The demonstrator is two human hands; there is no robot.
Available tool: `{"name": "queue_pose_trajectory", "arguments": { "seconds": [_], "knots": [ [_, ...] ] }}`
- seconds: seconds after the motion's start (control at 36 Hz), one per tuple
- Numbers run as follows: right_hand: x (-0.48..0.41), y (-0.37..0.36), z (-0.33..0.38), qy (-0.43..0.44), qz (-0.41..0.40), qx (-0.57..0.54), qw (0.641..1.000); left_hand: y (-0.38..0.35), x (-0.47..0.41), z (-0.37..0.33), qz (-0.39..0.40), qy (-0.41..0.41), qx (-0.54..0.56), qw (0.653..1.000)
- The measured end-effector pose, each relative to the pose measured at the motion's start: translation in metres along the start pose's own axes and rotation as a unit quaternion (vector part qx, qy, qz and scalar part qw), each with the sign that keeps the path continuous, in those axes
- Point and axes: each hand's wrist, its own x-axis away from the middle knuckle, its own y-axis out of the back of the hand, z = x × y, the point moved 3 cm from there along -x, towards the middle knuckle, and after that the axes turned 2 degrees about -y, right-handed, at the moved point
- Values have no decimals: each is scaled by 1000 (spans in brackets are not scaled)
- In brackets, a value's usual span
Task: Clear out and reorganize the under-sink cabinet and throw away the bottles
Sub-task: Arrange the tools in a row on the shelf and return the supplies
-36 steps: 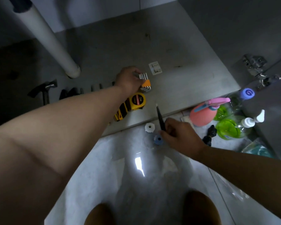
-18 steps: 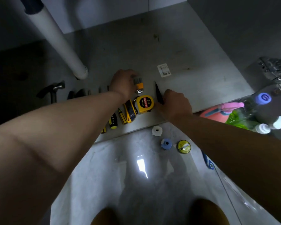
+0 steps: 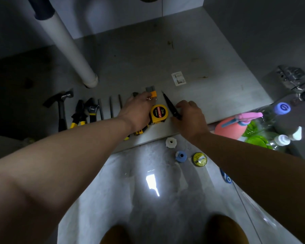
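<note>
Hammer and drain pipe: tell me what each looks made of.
Hammer: head looks like polished steel, it glints; handle dark, probably rubber or plastic. Pipe: likely white plastic, matte and uniform with a collar at its end.

Both arms reach forward, left hand (image 3: 139, 110) and right hand (image 3: 190, 118) palm-down, fingers curled.

home, under-sink cabinet | drain pipe (image 3: 69, 46) | door hinge (image 3: 289, 76) | spray bottles (image 3: 236, 125)

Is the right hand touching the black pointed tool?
Touching. Head view: the black pointed tool has its handle end tucked against the thumb side of the right hand, with no gap showing.
</note>
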Motion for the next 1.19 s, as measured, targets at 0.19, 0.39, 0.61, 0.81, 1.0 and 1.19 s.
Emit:
{"name": "queue_pose_trajectory", "arguments": {
  "seconds": [0.19, 0.39, 0.61, 0.81, 1.0, 1.19],
  "knots": [
    [0, -4, 4, 18, 5, 6, 1000, 0, 3, -1, 8, 13, 15, 1000],
    [16, 11, -3, 54, 11, 7, 998, 15, 34, -21, -111, -1, 55, 992],
    [68, 23, -42, 135, 133, 131, 973, -29, 85, -88, 6, -165, 98, 981],
    [99, -7, -85, 95, 236, 158, 954, -90, 92, -103, 104, -137, -8, 985],
    [91, -39, -76, 39, 191, 112, 974, -107, 66, -95, 156, -19, 33, 987],
    [96, -64, -62, -10, 178, 110, 978, -115, 48, -93, 186, 32, 110, 976]
  ]
}}
